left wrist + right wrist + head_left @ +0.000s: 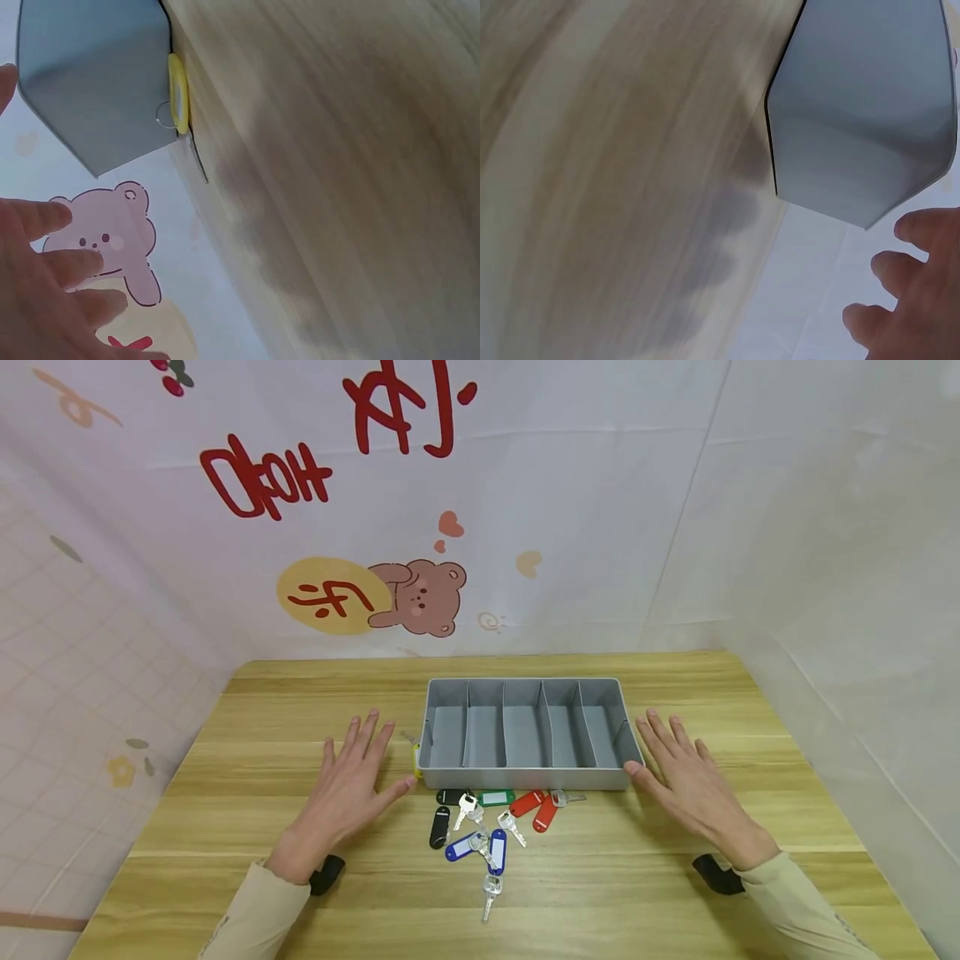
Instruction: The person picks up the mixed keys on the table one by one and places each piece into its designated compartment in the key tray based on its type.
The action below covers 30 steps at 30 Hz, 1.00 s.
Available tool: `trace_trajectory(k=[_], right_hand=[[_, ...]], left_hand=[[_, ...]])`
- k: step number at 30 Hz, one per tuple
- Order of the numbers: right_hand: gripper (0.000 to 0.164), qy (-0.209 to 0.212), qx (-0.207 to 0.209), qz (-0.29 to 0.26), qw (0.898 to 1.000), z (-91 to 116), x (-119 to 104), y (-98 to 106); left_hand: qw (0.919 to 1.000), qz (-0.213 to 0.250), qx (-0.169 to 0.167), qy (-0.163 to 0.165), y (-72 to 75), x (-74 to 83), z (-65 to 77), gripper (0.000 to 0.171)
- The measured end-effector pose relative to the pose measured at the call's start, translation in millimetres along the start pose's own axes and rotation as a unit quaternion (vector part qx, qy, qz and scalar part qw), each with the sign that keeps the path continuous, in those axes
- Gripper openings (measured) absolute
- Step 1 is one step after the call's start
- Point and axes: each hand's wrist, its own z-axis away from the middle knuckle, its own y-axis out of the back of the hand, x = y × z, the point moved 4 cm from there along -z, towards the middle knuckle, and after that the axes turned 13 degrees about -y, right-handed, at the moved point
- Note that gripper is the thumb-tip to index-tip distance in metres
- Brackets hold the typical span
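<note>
A left hand [348, 789] and right hand [686, 789], fingers spread and released, are flanking a grey, rectangular, five-compartment tray [525, 779] near silvery metal keys [492, 886] with coloured oblong tags [497, 850].

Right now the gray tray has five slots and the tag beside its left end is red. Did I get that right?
Not quite: that tag is yellow, not red, as the left wrist view shows. The gray tray does have five slots.

Left hand [345, 789], right hand [688, 787], palms down, fingers [364, 737] spread, sleeved forearms [258, 912] angled inward, hands perhaps hovering
</note>
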Motion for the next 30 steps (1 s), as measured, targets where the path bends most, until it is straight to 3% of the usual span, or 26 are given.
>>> trace_trajectory(k=[15,30], right_hand=[[0.071,0.012,-0.009,-0.032,0.999,-1,-1,-3],[0.069,0.029,-0.011,-0.048,0.998,-2,-4,-4]], left_hand=[[0.9972,0.063,0.014,-0.038,-2.1,-10.8,-10.6,0.081],[0.9829,0.179,0.029,-0.033,-9.2,-13.1,-27.7,0.067]])
